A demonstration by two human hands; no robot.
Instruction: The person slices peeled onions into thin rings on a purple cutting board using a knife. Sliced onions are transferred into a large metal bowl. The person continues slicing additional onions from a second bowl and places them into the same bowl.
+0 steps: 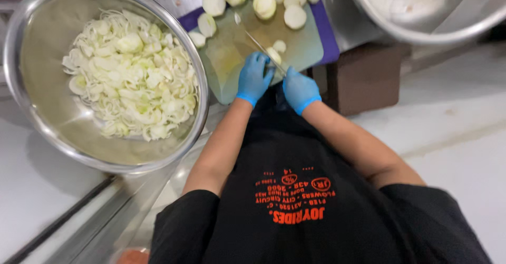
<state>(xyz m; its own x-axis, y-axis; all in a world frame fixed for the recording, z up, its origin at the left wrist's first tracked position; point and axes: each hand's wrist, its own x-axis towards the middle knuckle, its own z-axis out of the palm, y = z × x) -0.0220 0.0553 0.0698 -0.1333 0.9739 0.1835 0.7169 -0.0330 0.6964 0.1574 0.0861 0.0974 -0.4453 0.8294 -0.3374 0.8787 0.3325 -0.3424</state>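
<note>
The left hand (253,78) presses an onion (273,55) on the board (295,45). The right hand (299,89) grips the knife (263,49). The blade is close to those blue fingers (262,59); a slip could cut them

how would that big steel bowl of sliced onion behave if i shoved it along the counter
The steel bowl looks smooth and round-bottomed, so it would probably slide easily and might rock. The sliced onion is a loose heap sitting below the rim, so it would likely shift rather than spill.
</note>
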